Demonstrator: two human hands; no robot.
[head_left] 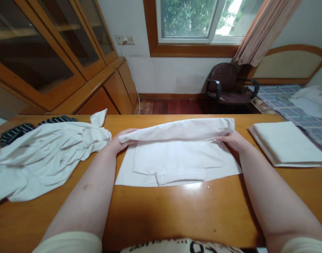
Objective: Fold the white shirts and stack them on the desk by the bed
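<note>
A white garment point(176, 154), perhaps a shirt, lies partly folded on the wooden table in front of me. Its far edge is lifted and turned over toward me as a long band. My left hand point(123, 140) grips the left end of that band, the fingers partly hidden under the cloth. At the right end my right hand point(231, 139) pinches the same band, thumb showing on the near side. Below the band, inner folded layers and a collar-like strip lie flat on the table.
Left on the table point(161, 211) lies a crumpled white garment point(52, 151) over black striped cloth point(17, 133). A neatly folded white stack point(287, 144) sits at the right. Beyond stand an armchair point(225, 84), a bed point(303, 105) and a glass-door cabinet point(79, 75).
</note>
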